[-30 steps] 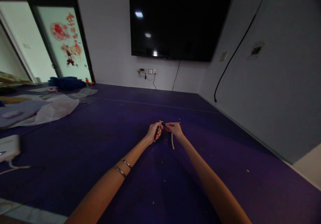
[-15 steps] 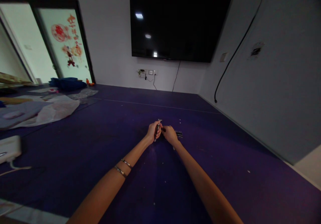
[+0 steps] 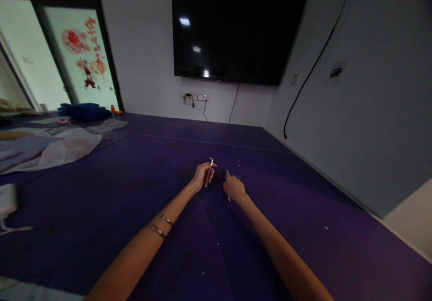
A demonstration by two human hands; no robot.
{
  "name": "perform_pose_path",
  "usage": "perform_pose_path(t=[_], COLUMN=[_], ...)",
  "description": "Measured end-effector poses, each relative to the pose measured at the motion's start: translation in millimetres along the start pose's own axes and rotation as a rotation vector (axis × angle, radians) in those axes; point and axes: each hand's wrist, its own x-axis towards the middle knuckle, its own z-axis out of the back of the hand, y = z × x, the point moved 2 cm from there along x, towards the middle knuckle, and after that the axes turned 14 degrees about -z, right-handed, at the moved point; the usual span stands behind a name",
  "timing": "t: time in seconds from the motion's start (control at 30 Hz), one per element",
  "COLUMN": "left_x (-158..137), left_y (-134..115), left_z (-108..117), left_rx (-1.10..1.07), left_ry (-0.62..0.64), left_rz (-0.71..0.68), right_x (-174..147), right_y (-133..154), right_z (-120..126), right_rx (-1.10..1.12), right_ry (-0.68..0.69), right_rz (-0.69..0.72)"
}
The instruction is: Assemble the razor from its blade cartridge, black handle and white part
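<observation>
My left hand (image 3: 201, 174) is closed round a slim tool with a small silver crosspiece (image 3: 209, 172); its exact kind is too small to tell. The tool stands tilted, its silver end up. A short gap to the right, my right hand (image 3: 234, 187) is closed on a thin, pale-ended object (image 3: 229, 198). One end shows above the fingers and the other below; the middle is hidden by the hand. Something small and dark (image 3: 239, 177) lies just behind the right hand, mostly covered by it.
The purple surface (image 3: 162, 175) carries small white bits. At the left lie plastic sheeting (image 3: 72, 148), a blue cloth bundle (image 3: 84, 111) and a white device with a cable (image 3: 7, 199). A television (image 3: 236, 38) hangs on the wall, and a black cable (image 3: 305, 78) dangles at the right.
The hands were together and have moved apart. The left tool now shows more of its length, and the right hand has turned, covering most of the dark item behind it.
</observation>
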Motion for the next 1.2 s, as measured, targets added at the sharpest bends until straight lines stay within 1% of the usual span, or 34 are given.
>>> perform_pose_path(t=[0.13,0.23,0.33,0.47,0.53,0.57,0.63,0.7,0.83,1.0,1.13,1.2], left_x=[-1,-2,-2,0,1,1,1,1,0,-3,-5,-6], left_y=[-8,-14,-19,-21,-22,-23,-24,-26,-29,-31,-34,-35], left_z=[-1,-3,-6,-10,-12,-13,-16,-19,-25,-28,-29,-28], left_rx=[0.082,0.16,0.21,0.269,0.308,0.322,0.326,0.313,0.317,0.283,0.265,0.264], left_ry=[0.086,0.134,0.157,0.194,0.222,0.236,0.245,0.242,0.259,0.257,0.279,0.276], left_rz=[-0.022,-0.036,-0.067,-0.13,-0.168,-0.185,-0.208,-0.22,-0.238,-0.235,-0.234,-0.233], right_x=[0,7,17,26,25,23,18,13,2,-3,0,1], right_y=[-3,-13,-31,-60,-73,-78,-87,-91,-89,-79,-81,-83], right_z=[1,10,24,47,62,70,84,97,112,111,108,108], right_rx=[0.023,0.093,0.243,0.568,0.685,0.716,0.745,0.748,0.713,0.687,0.702,0.719], right_ry=[0.025,0.018,-0.021,-0.039,-0.029,-0.003,0.059,0.093,0.079,0.089,0.031,0.037], right_rz=[-0.008,0.019,0.1,0.23,0.324,0.366,0.428,0.465,0.512,0.576,0.516,0.517])
